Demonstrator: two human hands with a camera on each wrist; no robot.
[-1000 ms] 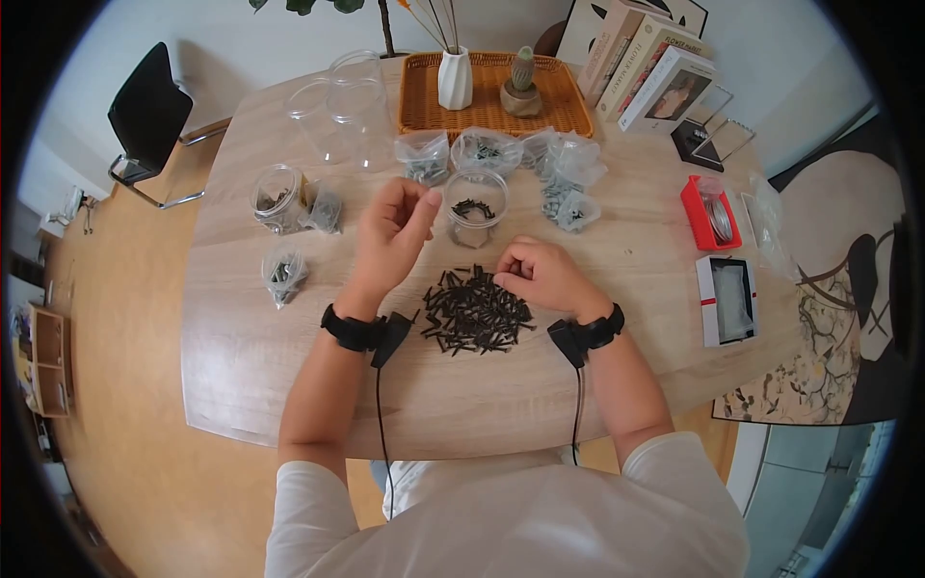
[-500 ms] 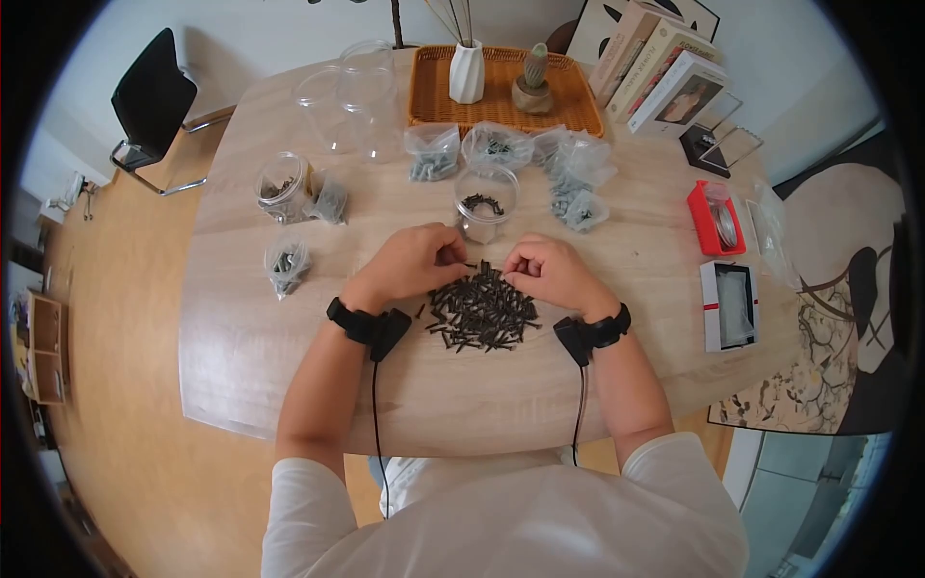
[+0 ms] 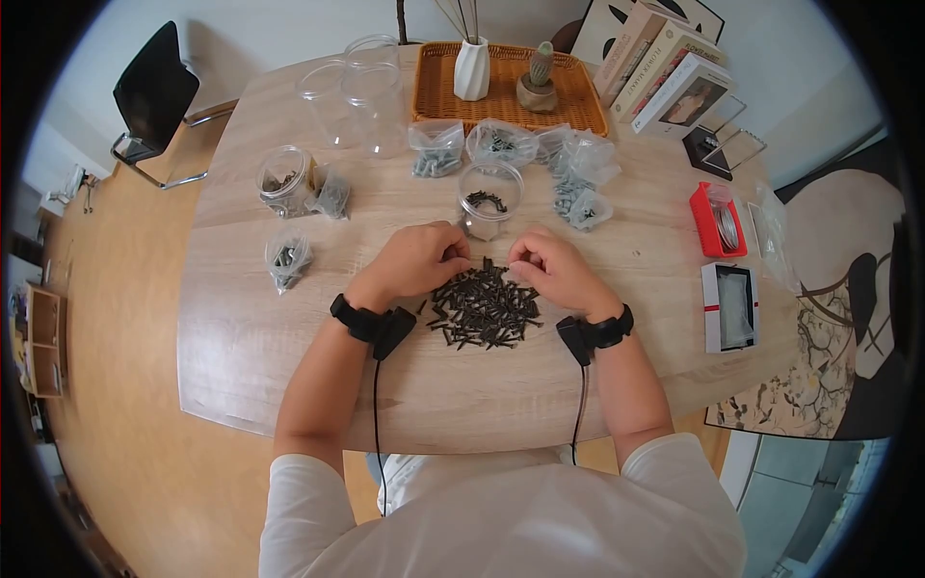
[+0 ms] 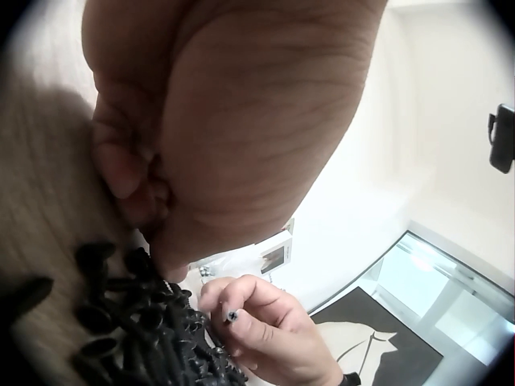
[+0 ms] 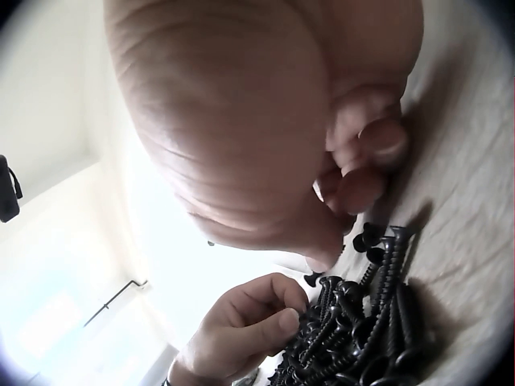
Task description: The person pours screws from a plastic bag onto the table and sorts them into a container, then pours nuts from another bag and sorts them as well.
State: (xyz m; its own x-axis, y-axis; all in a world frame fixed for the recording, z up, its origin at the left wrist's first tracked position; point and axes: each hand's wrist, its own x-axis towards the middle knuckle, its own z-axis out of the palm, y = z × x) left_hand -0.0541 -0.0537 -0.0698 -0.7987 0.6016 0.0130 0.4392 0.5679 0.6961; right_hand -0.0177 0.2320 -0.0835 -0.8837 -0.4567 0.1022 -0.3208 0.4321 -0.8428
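A heap of black screws [image 3: 487, 308] lies on the table between both hands. My left hand [image 3: 416, 258] reaches in at its upper left side, palm down with fingers bent. The thumb tip [image 4: 170, 269] touches the screws' edge in the left wrist view; I cannot tell whether a screw is pinched there. My right hand [image 3: 557, 272] is at the heap's upper right, its thumb and forefinger pinching one screw [image 4: 232, 316], whose end shows between them. Just beyond the hands stands a clear plastic jar [image 3: 489, 200] with some black screws [image 3: 487, 201] inside.
Bags of hardware [image 3: 436, 149] line the far side, before a wicker tray [image 3: 578, 116]. Empty clear jars [image 3: 371, 106] stand at the back left. A filled jar [image 3: 286, 183] is at left, a red box [image 3: 715, 220] and a white box [image 3: 729, 306] at right.
My left hand has come down from beside the jar to the screw heap, turning palm down. The right hand has stayed near the heap's upper right. The head view has shifted slightly.
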